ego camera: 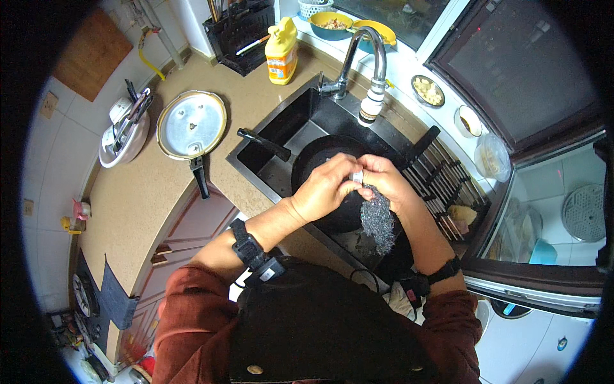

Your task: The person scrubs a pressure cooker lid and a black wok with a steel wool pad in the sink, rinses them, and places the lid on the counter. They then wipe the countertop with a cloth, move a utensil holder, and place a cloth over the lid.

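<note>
A grey steel-wool scourer (378, 221) hangs above the sink, with a small white tag or wrapper piece (356, 176) at its upper end. My left hand (322, 186) pinches the white piece between thumb and fingers. Right against it, my right hand (383, 178) grips the top of the scourer, its fingertips meeting those of the left. Beneath both hands a dark round pan (307, 161) lies in the black sink (312, 108), partly hidden by them. A black handle (264, 143) crosses the sink's left rim on the pan's side.
A chrome faucet (376, 53) arches over the sink. On the right lies a slatted drying rack (443, 177). The counter holds a pressure-cooker lid (192, 126), a yellow detergent jug (281, 53) and a bowl of utensils (129, 139). Food bowls (331, 31) line the sill.
</note>
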